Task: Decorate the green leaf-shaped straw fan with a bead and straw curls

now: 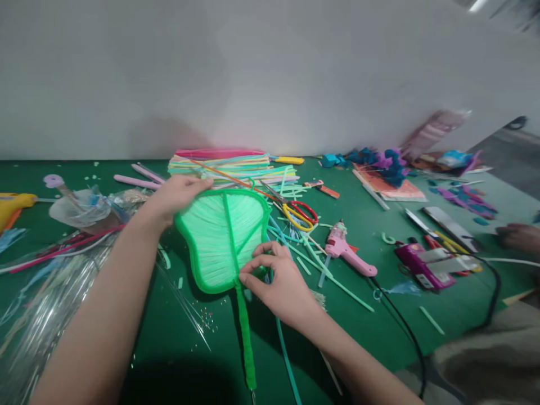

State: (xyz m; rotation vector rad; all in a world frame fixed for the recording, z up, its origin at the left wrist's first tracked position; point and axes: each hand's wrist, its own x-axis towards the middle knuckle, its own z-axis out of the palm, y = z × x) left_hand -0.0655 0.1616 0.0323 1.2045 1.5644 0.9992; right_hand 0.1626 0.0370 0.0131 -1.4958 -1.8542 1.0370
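Note:
A green leaf-shaped craft fan (219, 239) with a fuzzy green rim and a long green stem lies on the green table (379, 332). My left hand (177, 194) grips its upper left edge, thumb on top. Thumb and forefinger of my right hand (278, 284) pinch the fan's lower right rim, close to where the stem joins. The stem runs down toward me, between my forearms.
A stack of coloured straws (223, 163) sits behind the fan. Red-and-yellow scissors (297, 214), a pink glue gun (348, 250) with a black cord, cut straw pieces and clear plastic wrap (46, 292) lie around. Another person's hand (518, 236) rests at the right edge.

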